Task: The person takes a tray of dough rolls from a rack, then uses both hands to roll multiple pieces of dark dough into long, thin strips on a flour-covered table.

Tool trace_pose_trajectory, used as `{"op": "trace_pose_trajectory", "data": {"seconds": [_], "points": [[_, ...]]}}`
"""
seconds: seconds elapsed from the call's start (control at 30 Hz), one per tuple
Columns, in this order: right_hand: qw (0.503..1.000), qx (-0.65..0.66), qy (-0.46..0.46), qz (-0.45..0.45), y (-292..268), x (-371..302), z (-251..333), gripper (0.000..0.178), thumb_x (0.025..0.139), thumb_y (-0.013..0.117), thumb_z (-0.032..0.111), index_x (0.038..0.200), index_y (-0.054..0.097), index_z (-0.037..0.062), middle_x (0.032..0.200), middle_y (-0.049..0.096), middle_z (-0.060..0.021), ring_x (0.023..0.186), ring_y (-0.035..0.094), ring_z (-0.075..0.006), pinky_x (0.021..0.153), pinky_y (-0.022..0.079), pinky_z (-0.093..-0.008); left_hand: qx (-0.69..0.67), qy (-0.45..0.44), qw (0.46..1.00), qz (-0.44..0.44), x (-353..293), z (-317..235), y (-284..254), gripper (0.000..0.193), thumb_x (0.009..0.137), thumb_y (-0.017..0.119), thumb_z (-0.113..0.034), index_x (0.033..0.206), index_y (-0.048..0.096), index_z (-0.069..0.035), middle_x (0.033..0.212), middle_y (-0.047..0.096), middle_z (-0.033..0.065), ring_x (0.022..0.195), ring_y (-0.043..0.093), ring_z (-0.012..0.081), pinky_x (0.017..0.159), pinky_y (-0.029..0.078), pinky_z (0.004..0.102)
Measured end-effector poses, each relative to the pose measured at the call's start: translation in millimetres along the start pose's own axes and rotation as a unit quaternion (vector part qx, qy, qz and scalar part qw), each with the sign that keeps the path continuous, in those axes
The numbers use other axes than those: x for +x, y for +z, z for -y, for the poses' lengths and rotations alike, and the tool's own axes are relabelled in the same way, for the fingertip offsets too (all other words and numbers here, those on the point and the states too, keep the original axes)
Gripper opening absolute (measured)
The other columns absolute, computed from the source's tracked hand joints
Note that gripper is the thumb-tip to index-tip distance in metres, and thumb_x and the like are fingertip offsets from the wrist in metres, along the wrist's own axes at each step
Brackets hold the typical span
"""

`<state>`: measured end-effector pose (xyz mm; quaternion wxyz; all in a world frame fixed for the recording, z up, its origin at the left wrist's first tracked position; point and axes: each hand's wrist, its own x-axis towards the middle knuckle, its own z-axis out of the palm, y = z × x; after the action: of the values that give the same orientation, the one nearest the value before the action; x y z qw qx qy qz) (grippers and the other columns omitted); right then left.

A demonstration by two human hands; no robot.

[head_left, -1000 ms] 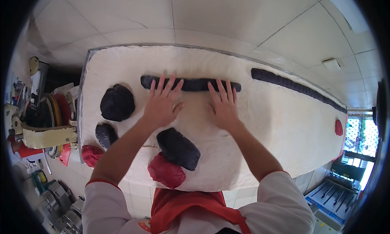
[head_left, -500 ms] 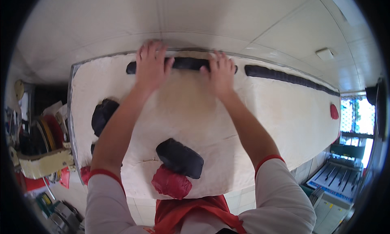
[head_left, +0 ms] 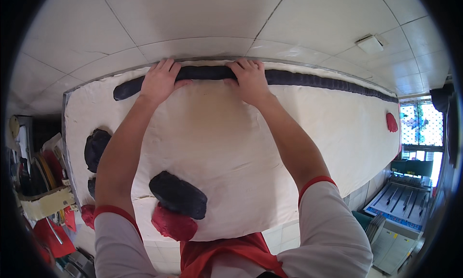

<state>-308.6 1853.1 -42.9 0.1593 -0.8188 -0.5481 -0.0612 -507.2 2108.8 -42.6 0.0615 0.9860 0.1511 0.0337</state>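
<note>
A smooth black roll of dough-like material (head_left: 205, 73) lies along the table's far edge. My left hand (head_left: 160, 80) curls over it near its left end, fingers on the far side and thumb on the near side. Farther right, my right hand (head_left: 251, 80) grips the roll the same way. Just past that hand a longer, ridged black roll (head_left: 323, 82) runs on to the right, in line with the first. Any joint between the two is hidden under my right hand.
A black lump (head_left: 178, 195) rests against a red lump (head_left: 173, 223) near the front edge. Another black lump (head_left: 98, 150) sits at the left, a small red piece (head_left: 391, 122) at the far right. Behind the pale cloth-covered table (head_left: 231, 181) stands a tiled wall (head_left: 193, 17).
The gap between the short roll and the long ridged one no longer shows; they now form one line. My hands have gone from flatter, spread fingers to curling around the roll. The view has shifted.
</note>
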Motion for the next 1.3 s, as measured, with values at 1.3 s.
{"op": "trace_pose_trajectory", "data": {"seconds": [1.3], "points": [[0.992, 0.081, -0.054, 0.077, -52.5, -9.2, -53.0, 0.064, 0.086, 0.089, 0.033, 0.146, 0.070, 0.0239, 0.145, 0.066, -0.0017, 0.142, 0.054, -0.0298, 0.123, 0.035, -0.0549, -0.020, 0.070, 0.996, -0.046, 16.6, -86.8, -17.1, 0.065, 0.089, 0.084, -0.054, 0.131, 0.068, -0.007, 0.128, 0.063, 0.0120, 0.129, 0.060, 0.0339, 0.109, 0.050, 0.0471]]}}
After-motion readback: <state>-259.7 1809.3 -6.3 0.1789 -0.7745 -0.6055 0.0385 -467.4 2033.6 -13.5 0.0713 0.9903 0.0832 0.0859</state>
